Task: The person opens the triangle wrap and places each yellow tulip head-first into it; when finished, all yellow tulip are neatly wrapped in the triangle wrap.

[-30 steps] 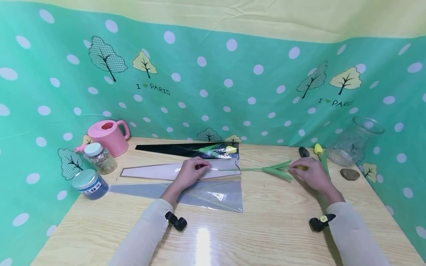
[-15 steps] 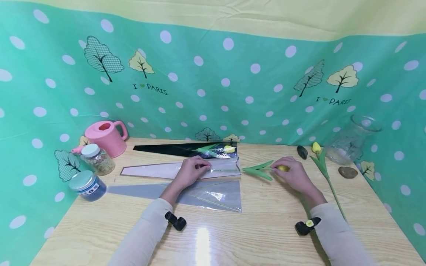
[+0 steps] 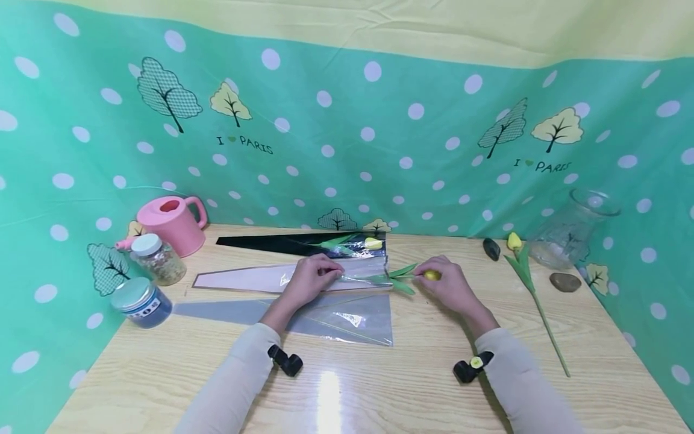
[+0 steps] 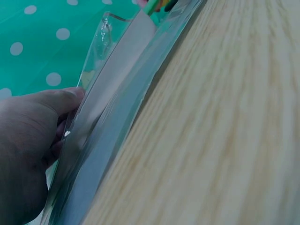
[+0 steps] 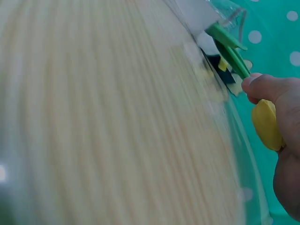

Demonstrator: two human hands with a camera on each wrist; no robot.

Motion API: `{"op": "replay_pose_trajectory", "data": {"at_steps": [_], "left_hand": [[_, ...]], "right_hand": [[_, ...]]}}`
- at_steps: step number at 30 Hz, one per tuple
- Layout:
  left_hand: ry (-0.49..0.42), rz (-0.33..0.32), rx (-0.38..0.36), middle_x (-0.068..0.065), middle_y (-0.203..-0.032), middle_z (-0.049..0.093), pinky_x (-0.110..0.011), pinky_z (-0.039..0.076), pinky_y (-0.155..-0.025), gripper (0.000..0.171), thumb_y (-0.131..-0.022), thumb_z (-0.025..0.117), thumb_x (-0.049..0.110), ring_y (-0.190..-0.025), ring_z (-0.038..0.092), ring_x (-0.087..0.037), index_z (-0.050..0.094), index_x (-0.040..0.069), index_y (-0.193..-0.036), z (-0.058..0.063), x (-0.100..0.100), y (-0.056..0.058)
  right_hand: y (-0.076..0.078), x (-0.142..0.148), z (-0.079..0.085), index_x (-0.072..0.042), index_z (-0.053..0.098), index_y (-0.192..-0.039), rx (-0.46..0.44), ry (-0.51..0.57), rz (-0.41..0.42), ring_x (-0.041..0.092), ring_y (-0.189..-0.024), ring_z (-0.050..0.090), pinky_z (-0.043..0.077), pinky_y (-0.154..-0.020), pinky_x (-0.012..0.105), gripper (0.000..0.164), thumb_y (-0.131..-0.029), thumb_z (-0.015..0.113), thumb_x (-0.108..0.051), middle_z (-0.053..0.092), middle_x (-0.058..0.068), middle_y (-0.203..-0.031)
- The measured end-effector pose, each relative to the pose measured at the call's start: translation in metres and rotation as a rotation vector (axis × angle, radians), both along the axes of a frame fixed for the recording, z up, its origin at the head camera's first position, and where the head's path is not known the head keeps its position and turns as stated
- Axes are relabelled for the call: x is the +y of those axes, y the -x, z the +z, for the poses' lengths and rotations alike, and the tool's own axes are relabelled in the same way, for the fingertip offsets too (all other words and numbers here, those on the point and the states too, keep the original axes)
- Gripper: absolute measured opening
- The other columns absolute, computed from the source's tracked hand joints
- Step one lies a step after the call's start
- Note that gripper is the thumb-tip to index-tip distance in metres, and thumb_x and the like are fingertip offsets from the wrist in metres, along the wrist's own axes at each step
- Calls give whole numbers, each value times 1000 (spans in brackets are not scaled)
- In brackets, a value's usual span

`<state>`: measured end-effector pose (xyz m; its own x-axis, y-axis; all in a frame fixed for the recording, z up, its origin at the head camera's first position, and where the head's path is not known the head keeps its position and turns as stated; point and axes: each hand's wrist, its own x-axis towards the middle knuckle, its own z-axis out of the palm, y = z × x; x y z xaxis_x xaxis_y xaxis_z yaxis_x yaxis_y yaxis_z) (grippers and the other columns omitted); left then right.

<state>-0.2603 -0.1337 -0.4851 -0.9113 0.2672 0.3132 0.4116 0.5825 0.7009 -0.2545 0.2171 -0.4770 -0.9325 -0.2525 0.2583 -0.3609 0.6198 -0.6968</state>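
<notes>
My right hand [image 3: 451, 288] pinches the stem of a yellow tulip [image 5: 265, 124] close below its bloom, which sits under my palm. The tulip's stem and the lower part of its green leaves lie inside the mouth of a white-backed clear flower sleeve [image 3: 233, 279]; the leaf tips stick out to the right. My left hand [image 3: 311, 281] pinches the clear film near the middle of that sleeve. In the left wrist view, thumb and fingertips hold the film raised along its edge. The left fingers partly hide the sleeve and the stem's end.
Behind lies a black sleeve [image 3: 260, 243] holding a yellow tulip; in front, a grey sleeve [image 3: 358, 319]. A pink watering can [image 3: 176, 226] and two jars [image 3: 162, 262] stand left. Right are another tulip [image 3: 542, 313], two stones [image 3: 565, 282] and a glass vase [image 3: 564, 238].
My right hand has moved left with the tulip, sliding its stem and then its leaves into the white-backed sleeve. The left hand has kept its hold on the film.
</notes>
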Motion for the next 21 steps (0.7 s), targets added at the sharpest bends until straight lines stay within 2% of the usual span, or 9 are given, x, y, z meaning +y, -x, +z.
{"op": "replay_pose_trajectory", "data": {"at_steps": [3,12,16,21], "left_hand": [[4,-9,4,2,-98,75,-23,48,-69,11,-92,78,19,-80,58,-9,83,16,-102,0,0,0],[29,-8,-4,3,-99,75,-24,48,-71,11,-94,77,20,-82,59,-10,83,17,-102,1,0,0],[44,-4,-9,3,-99,75,-24,48,-71,11,-94,77,21,-81,59,-9,83,18,-102,2,1,1],[48,3,-15,3,-100,75,-24,48,-71,11,-93,78,21,-82,59,-9,83,18,-102,1,0,1]], "right_hand": [[2,-7,-5,-16,80,-101,-8,2,-3,23,-108,63,55,-95,41,14,-90,79,-10,75,3,-105],[4,-12,-15,-16,80,-101,-26,18,-39,24,-110,64,53,-95,40,12,-90,80,-12,76,4,-109],[1,-3,-12,-18,79,-107,-67,62,-36,24,-115,64,55,-97,36,14,-92,79,-17,73,3,-116],[4,19,-6,-10,74,-120,-68,129,-12,30,-118,64,53,-103,46,28,-94,78,-19,69,11,-126]]}}
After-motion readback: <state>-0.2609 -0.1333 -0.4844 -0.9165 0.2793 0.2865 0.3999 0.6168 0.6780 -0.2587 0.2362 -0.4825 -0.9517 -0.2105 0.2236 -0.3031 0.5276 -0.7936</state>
